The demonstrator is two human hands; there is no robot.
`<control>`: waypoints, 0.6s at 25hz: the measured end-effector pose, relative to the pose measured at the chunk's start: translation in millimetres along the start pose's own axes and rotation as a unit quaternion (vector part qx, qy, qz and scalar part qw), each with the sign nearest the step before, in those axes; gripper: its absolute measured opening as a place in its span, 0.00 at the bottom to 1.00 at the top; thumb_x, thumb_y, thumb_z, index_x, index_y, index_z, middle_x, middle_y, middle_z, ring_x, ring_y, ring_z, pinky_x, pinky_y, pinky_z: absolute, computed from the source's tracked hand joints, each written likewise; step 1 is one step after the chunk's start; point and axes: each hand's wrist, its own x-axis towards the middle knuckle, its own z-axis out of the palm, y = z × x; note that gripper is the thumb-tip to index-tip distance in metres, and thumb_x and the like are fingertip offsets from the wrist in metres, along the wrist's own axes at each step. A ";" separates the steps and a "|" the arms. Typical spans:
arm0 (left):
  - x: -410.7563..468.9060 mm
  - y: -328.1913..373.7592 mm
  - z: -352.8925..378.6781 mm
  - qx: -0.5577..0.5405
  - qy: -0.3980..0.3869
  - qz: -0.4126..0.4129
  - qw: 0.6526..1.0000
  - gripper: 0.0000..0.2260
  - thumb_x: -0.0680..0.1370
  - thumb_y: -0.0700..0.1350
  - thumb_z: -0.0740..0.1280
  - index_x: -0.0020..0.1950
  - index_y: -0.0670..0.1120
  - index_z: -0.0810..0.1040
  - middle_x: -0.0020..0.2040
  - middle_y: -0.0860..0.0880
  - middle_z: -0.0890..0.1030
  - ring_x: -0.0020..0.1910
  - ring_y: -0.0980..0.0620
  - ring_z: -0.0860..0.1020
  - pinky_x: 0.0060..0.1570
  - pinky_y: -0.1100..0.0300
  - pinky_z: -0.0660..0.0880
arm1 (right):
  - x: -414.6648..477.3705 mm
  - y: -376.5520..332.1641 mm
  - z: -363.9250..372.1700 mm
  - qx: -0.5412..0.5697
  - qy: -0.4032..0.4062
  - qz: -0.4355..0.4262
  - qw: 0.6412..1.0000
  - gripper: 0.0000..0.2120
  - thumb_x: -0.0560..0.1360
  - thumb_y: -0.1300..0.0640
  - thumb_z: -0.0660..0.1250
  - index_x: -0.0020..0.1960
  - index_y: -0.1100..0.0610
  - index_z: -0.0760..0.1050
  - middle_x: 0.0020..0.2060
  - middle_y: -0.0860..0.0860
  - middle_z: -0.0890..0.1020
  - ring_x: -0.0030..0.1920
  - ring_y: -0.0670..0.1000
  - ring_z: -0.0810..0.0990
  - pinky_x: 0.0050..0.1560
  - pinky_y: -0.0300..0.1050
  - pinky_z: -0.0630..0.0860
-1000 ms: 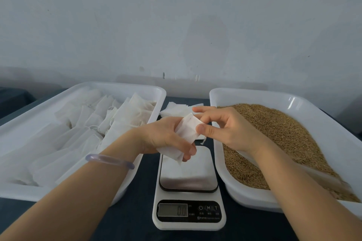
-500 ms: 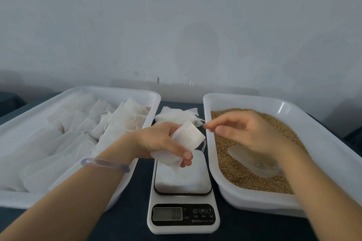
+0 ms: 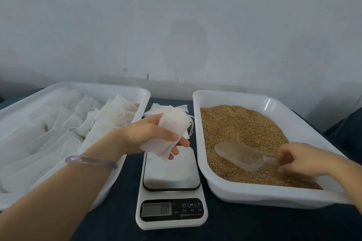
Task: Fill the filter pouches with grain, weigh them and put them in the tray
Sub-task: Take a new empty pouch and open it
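Filling step in hand | your left hand curls its fingers round the white filter pouch, above the white digital scale | right hand fingers pinch the clear plastic scoop lying in the brown grain | next, I'd say: load it, hold the pouch mouth open, tip.

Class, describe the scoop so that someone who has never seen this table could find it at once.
Right of the scale stands a white tray of brown grain. Near its front the scoop lies on the grain, handle held by the right hand. It alone is clear plastic.

Pale wall, dark blue tabletop, lilac bangle
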 end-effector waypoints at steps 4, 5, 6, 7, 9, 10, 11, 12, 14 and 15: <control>2.5 -0.9 -0.8 0.019 0.012 0.002 1.000 0.20 0.65 0.36 0.70 0.57 0.42 0.74 0.44 0.42 0.83 0.33 0.48 0.79 0.36 0.56 0.77 | 11.4 -10.8 -18.2 0.019 0.070 0.001 0.997 0.08 0.73 0.51 0.69 0.48 0.49 0.71 0.46 0.45 0.79 0.45 0.46 0.79 0.38 0.35 0.73; 3.3 -0.9 -0.7 0.020 0.016 0.004 1.000 0.19 0.65 0.35 0.70 0.55 0.42 0.75 0.42 0.43 0.82 0.33 0.48 0.78 0.36 0.56 0.77 | 15.8 -15.0 -21.7 0.020 0.085 -0.002 0.996 0.09 0.73 0.52 0.69 0.49 0.50 0.71 0.45 0.45 0.79 0.43 0.47 0.80 0.37 0.35 0.73; 4.2 -1.0 -0.8 0.021 0.020 0.004 1.000 0.19 0.64 0.35 0.70 0.55 0.42 0.75 0.41 0.44 0.81 0.33 0.49 0.78 0.36 0.55 0.77 | 20.4 -19.8 -24.5 0.021 0.098 -0.004 0.995 0.10 0.74 0.52 0.69 0.51 0.50 0.71 0.43 0.45 0.79 0.40 0.46 0.80 0.34 0.34 0.72; 4.8 -1.3 -1.1 0.022 0.025 0.004 0.999 0.19 0.64 0.35 0.70 0.55 0.42 0.76 0.40 0.44 0.81 0.34 0.49 0.78 0.37 0.55 0.77 | 25.8 -24.8 -26.4 0.017 0.111 -0.006 0.994 0.11 0.74 0.53 0.69 0.53 0.50 0.71 0.41 0.45 0.78 0.36 0.46 0.79 0.31 0.34 0.70; 5.6 -1.9 -1.8 0.027 0.033 -0.001 0.999 0.20 0.64 0.35 0.71 0.55 0.42 0.76 0.39 0.45 0.80 0.36 0.48 0.79 0.38 0.55 0.77 | 38.0 -35.4 -26.0 -0.001 0.141 -0.011 0.990 0.12 0.74 0.53 0.69 0.55 0.51 0.72 0.40 0.44 0.77 0.32 0.44 0.76 0.29 0.34 0.66; 6.0 -2.2 -2.2 0.028 0.036 -0.003 0.999 0.21 0.63 0.35 0.71 0.55 0.42 0.76 0.39 0.46 0.80 0.37 0.48 0.79 0.39 0.55 0.77 | 43.7 -41.5 -23.9 -0.010 0.151 -0.015 0.988 0.12 0.73 0.53 0.69 0.56 0.52 0.73 0.40 0.44 0.76 0.33 0.43 0.75 0.30 0.34 0.65; 6.3 -2.6 -2.4 0.026 0.038 -0.005 0.999 0.22 0.63 0.34 0.72 0.56 0.42 0.75 0.39 0.46 0.80 0.37 0.47 0.80 0.39 0.55 0.77 | 49.0 -47.2 -19.7 -0.015 0.153 -0.021 0.988 0.13 0.73 0.53 0.69 0.56 0.53 0.74 0.40 0.45 0.76 0.33 0.43 0.75 0.30 0.34 0.65; 6.2 -2.8 -2.3 0.025 0.040 -0.006 0.999 0.24 0.62 0.34 0.73 0.57 0.42 0.75 0.39 0.46 0.80 0.37 0.47 0.80 0.40 0.54 0.77 | 53.6 -52.7 -14.3 -0.015 0.144 -0.031 0.989 0.13 0.73 0.53 0.69 0.57 0.54 0.74 0.41 0.45 0.77 0.34 0.43 0.75 0.31 0.33 0.66; 6.5 -3.2 -2.1 0.025 0.042 -0.007 0.999 0.27 0.60 0.36 0.75 0.57 0.43 0.75 0.39 0.45 0.80 0.38 0.46 0.80 0.41 0.53 0.78 | 58.1 -60.4 -3.5 -0.001 0.111 -0.057 0.992 0.14 0.73 0.53 0.68 0.58 0.51 0.74 0.40 0.44 0.78 0.32 0.42 0.75 0.29 0.31 0.67; 6.8 -3.3 -2.3 0.027 0.042 -0.006 0.999 0.27 0.59 0.36 0.75 0.57 0.44 0.76 0.38 0.45 0.80 0.37 0.46 0.80 0.41 0.53 0.77 | 58.3 -61.7 -0.7 0.008 0.095 -0.068 0.993 0.14 0.73 0.52 0.69 0.58 0.51 0.74 0.40 0.44 0.78 0.31 0.42 0.76 0.28 0.30 0.67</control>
